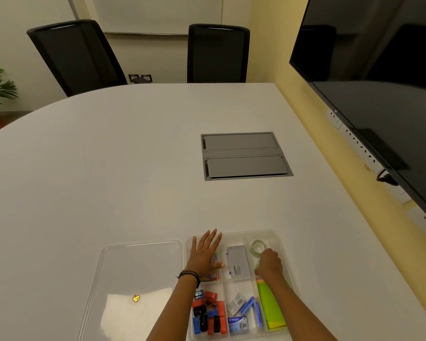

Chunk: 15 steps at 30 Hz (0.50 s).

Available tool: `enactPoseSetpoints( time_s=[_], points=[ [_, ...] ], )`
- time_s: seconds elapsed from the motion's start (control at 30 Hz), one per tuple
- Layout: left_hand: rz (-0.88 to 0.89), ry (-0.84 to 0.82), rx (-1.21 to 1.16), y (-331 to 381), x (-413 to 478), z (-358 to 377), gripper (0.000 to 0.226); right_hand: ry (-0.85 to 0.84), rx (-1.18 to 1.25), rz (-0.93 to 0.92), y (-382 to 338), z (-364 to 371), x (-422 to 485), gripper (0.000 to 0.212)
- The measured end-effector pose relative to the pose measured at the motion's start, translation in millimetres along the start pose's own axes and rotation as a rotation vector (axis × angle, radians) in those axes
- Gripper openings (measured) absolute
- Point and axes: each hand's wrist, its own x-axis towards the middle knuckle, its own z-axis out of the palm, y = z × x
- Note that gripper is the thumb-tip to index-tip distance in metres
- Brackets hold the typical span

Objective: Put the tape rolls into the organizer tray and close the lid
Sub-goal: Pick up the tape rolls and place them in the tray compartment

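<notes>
A meeting room is showing around a pale rounded surface [133, 168], with two black chairs at its far edge and a dark screen hanging on the right wall. Near the person, a clear organizer tray [276, 233] is sitting with its compartments exposed, and its clear lid [138, 269] is lying flat just beside it on the left, likely set there to keep the tray open for loading. The left hand [205, 254] is resting open, fingers spread, over the tray's upper left compartment, probably steadying the tray. The right hand [268, 263] is curling over the upper right compartment, seemingly closing on a second tape roll, though I cannot tell for certain since the hand is hiding it. One clear tape roll [258, 247] is already lying in that compartment, touching the knuckles. The lid is not yet closed.
</notes>
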Motion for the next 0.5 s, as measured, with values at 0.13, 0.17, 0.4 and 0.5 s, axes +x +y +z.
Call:
enactPoseSetpoints(
  time_s=[0.13,0.17,0.4,0.5],
  points=[
    [0.002,0.001,-0.011,-0.5,-0.5,0.4,0.089,-0.007,-0.003,-0.022,1.2,0.3,-1.9,0.060],
    [0.001,0.001,-0.011,-0.5,-0.4,0.4,0.089,-0.006,-0.006,-0.026,1.3,0.6,-2.0,0.059],
    [-0.007,-0.007,-0.002,0.1,-0.8,-0.1,0.089,-0.023,0.005,-0.014,2.7,-0.4,2.6,0.071],
    [-0.008,-0.010,-0.005,-0.1,-0.7,-0.5,0.089,0.046,-0.002,-0.056,-0.8,-4.6,6.5,0.067]
  ],
)
